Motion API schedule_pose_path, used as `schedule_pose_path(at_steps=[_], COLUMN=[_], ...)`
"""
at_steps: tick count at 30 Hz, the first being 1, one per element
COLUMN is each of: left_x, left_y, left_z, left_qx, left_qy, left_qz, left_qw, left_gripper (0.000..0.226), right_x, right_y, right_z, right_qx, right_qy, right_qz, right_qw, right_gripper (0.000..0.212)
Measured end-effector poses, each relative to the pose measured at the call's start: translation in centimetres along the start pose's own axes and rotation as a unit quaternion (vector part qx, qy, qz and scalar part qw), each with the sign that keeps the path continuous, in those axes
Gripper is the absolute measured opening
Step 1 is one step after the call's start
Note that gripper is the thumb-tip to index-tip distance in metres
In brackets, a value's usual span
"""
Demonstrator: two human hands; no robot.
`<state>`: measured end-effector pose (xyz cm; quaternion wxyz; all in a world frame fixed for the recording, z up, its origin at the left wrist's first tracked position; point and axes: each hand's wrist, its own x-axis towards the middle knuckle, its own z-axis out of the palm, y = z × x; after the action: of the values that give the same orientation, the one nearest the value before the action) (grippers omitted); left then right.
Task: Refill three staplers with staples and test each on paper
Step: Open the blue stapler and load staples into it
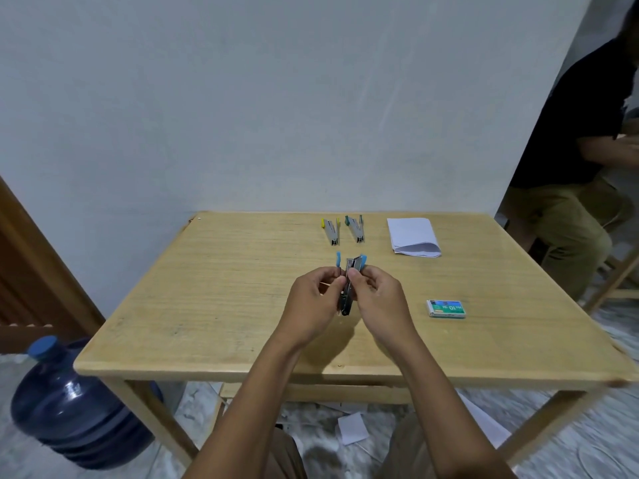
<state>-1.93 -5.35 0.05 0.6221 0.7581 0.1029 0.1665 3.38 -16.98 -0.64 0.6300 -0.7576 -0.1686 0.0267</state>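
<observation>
Left hand (313, 299) fingers (332, 276) pinch the left side of the blue stapler (348, 288), right hand (378, 299) fingers (357, 276) curl round its right side. Stapler is held over the surface (207, 288) near centre, blue-tipped arms splayed open at the far end, dark end toward the person. 12 o'clock from the hands: yellow stapler (331, 230) and green stapler (356, 229) side by side, both opened in a V. Folded paper (413, 236) at 1 o'clock. Staple box (446, 308) at 3 o'clock, well apart from the hands. Blue water jug (69, 409) on the floor at 8 o'clock, second person (581, 133) at 2 o'clock beyond the surface
</observation>
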Motion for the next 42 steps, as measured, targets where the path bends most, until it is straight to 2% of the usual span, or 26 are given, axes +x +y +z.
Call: schedule_pose_path(at_steps=[2, 4, 7, 11, 16, 20, 24, 28, 33, 36, 39, 42], left_x=[0.0, 0.1, 0.2, 0.1, 0.3, 0.6, 0.9, 1.6, 2.1, 1.9, 2.0, 2.0], left_y=[0.1, 0.4, 1.1, 1.2, 0.4, -0.5, -1.2, -2.1, -2.1, -2.1, -1.8, -1.2], left_z=[-0.5, -1.1, -1.7, -2.1, -2.7, -2.5, -2.6, -2.5, -1.6, -1.5, -1.3, -1.1], left_qx=[-0.013, -0.005, -0.013, -0.046, -0.130, -0.156, -0.244, -0.329, -0.440, -0.453, -0.450, -0.446], left_qy=[-0.016, -0.037, -0.081, -0.099, -0.045, -0.010, 0.042, 0.123, 0.200, 0.204, 0.186, 0.159], left_qz=[-0.013, -0.014, -0.014, -0.012, -0.052, -0.057, -0.084, -0.130, -0.167, -0.172, -0.170, -0.173], left_qw=[1.000, 0.999, 0.997, 0.994, 0.989, 0.986, 0.965, 0.927, 0.859, 0.851, 0.856, 0.863], left_gripper=[0.017, 0.017, 0.025, 0.020, 0.015, 0.016, 0.021, 0.029, 0.030, 0.027, 0.017, 0.009], right_x=[0.2, 0.4, 0.5, 0.3, 0.0, -0.1, -0.3, -1.5, -3.3, -3.7, -3.7, -3.0], right_y=[-0.2, -0.4, -0.9, -1.2, -0.7, -1.0, -0.8, -0.5, 0.2, 0.2, -0.4, -1.3], right_z=[-0.3, -0.7, -1.0, -1.0, -1.0, -0.6, -0.6, -0.9, -0.7, -0.9, -1.0, -1.4], right_qx=[0.014, 0.040, 0.017, -0.012, 0.002, 0.037, 0.101, 0.129, 0.035, 0.008, -0.017, -0.061], right_qy=[-0.033, -0.061, -0.069, -0.068, 0.015, 0.034, 0.029, -0.041, -0.202, -0.260, -0.316, -0.331], right_qz=[0.003, 0.008, -0.014, -0.035, -0.029, -0.044, -0.028, 0.010, 0.096, 0.117, 0.113, 0.111], right_qw=[0.999, 0.997, 0.997, 0.997, 0.999, 0.998, 0.994, 0.991, 0.974, 0.958, 0.942, 0.935], right_gripper=[0.015, 0.022, 0.014, 0.018, 0.017, 0.011, 0.004, 0.005, 0.027, 0.034, 0.032, 0.023])
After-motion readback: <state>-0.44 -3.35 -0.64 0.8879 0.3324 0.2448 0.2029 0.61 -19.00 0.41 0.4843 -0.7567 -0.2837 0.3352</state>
